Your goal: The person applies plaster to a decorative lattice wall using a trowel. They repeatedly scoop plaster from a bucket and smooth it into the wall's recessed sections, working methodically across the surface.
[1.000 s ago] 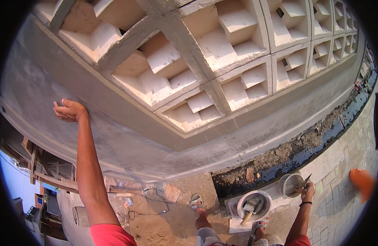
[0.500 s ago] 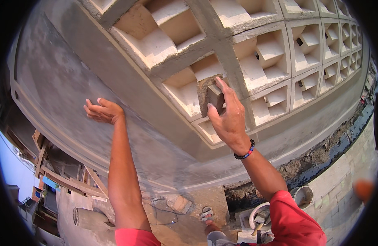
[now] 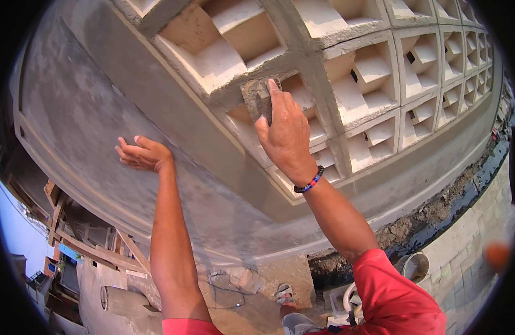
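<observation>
In my right hand (image 3: 289,129) is a small plaster float (image 3: 252,92), smeared with mortar, with the thumb and fingers about its handle. Its flat face lies at the grey mortar band (image 3: 226,97) between two pale breeze blocks, over the upper left corner of the lower one. This lower block (image 3: 303,92) is partly hidden by the hand and float. The larger block above it (image 3: 204,47) shows its angled slats. My left hand (image 3: 145,154) is at the smooth grey plastered wall (image 3: 73,95), fingers loosely bent and apart, holding nothing.
More breeze blocks (image 3: 363,70) run off to the right. Below lie a muddy trench (image 3: 335,271), a bucket (image 3: 413,267) and a sandaled foot (image 3: 283,293). Timber framing (image 3: 95,251) and a concrete pipe (image 3: 123,301) stand at lower left.
My right hand has moved the float up and left, from over the lower block's opening to the mortar band at its corner. My left hand has stayed nearly in place.
</observation>
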Available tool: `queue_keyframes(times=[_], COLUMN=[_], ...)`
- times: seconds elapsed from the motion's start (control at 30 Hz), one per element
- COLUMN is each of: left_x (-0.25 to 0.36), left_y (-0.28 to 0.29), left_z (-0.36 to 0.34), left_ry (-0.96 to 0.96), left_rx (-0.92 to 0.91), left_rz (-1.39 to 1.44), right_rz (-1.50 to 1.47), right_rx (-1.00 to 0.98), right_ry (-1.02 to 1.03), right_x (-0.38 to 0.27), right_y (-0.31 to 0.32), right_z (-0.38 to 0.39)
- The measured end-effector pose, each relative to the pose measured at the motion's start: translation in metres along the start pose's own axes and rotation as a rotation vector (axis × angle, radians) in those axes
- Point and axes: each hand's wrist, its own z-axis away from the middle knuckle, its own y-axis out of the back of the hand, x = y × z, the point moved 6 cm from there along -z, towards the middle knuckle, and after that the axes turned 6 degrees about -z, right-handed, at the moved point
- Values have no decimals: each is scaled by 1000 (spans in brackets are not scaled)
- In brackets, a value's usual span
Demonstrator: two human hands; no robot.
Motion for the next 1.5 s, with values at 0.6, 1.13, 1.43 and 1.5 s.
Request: queue_keyframes(times=[0.6,1.13,1.43,1.5], left_x=[7,3,-1,1], left_y=[0,1,-1,-1], left_z=[-1,1,3,4], left_ry=[-14,9,40,33], left_rx=[-15,-44,-75,-15], left_rz=[16,27,3,-4], right_rz=[-7,163,220,228], right_rx=[-5,43,-99,-12], right_ry=[35,126,223,242], right_x=[3,-4,-13,-8], right_y=[33,31,28,31], right_z=[-10,-31,-20,-35])
